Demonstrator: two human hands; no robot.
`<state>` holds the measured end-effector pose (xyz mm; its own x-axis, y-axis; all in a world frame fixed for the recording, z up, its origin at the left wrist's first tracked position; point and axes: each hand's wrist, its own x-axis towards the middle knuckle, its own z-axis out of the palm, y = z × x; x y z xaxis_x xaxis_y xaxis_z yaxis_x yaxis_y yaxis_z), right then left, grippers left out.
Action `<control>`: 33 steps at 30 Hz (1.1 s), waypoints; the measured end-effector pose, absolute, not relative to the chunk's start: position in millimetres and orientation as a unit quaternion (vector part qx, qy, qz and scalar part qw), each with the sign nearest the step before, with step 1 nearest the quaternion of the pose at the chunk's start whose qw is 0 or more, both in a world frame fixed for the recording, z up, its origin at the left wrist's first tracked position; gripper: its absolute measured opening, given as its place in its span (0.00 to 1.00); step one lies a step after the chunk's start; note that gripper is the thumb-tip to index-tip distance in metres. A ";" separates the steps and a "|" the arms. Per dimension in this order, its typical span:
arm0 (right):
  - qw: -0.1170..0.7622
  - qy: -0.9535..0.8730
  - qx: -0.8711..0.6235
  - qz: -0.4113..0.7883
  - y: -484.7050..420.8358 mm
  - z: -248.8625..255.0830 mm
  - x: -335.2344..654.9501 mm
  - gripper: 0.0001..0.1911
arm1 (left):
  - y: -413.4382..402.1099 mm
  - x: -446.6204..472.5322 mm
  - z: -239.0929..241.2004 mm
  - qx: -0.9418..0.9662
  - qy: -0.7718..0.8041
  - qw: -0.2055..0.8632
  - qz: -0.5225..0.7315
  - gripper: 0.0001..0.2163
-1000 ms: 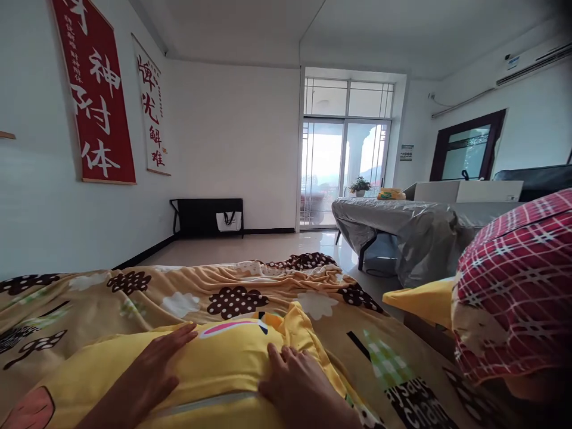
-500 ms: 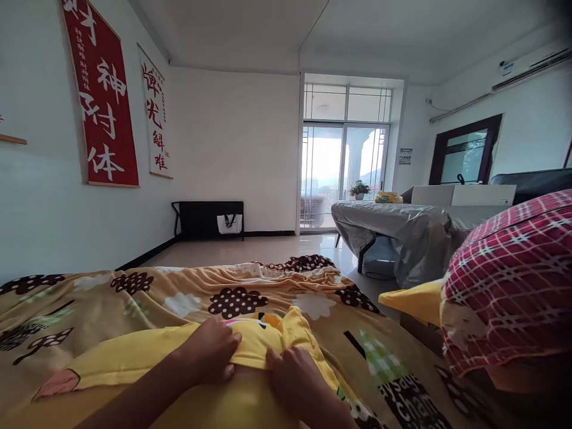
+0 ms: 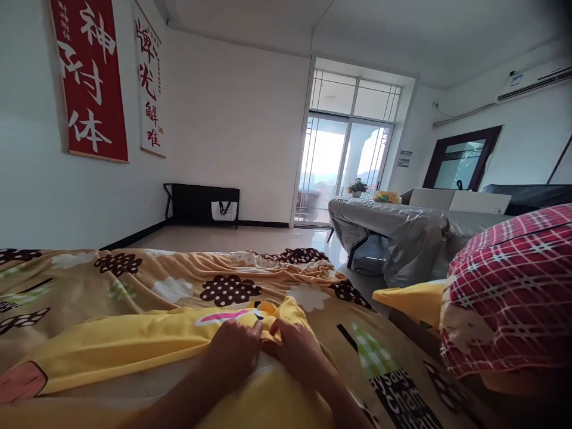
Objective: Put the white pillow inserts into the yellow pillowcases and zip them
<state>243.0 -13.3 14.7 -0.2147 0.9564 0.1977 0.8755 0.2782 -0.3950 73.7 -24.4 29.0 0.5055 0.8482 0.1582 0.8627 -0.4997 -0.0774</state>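
Note:
A yellow pillowcase (image 3: 134, 336) with a pink print and a black mark lies across the patterned blanket (image 3: 174, 289) right in front of me. Along its near edge a paler inner layer (image 3: 147, 381) shows, with more yellow cloth below. My left hand (image 3: 236, 351) is closed on the edge of the pillowcase near the pink print. Close beside it, my right hand (image 3: 297, 348) pinches the same edge near the corner, fingers bent. The fingertips of both hands are partly hidden by the cloth and the knuckles.
On the right, a red plaid cushion (image 3: 513, 286) rests over another yellow piece (image 3: 411, 301). Beyond the bed stands a table (image 3: 388, 211) under a grey plastic cover. A folded black frame (image 3: 192, 205) with a white bag (image 3: 224, 210) leans on the far wall.
My hands have moved closer together along the pillowcase edge. More of the pink print and of the pale inner layer now shows. The view has tilted.

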 end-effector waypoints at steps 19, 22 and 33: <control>0.425 -0.697 -0.559 0.146 1.5 7.2 252.9 0.06 | -60.2 92.0 24.3 -0.947 -0.262 0.039 -0.183 0.02; 0.484 -0.683 -0.517 0.177 2.7 7.4 253.2 0.05 | -57.9 89.7 24.5 -0.929 -0.325 -0.029 -0.177 0.08; 0.262 -0.764 -0.582 0.097 -12.5 25.7 270.7 0.25 | -45.1 93.8 27.7 -0.893 -0.424 -0.104 -0.113 0.20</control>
<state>270.7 -12.5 25.7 -0.1852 0.9394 0.2884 0.8381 0.3043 -0.4528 93.8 -45.1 27.7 0.6152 0.7802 0.1134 0.7335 -0.6192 0.2804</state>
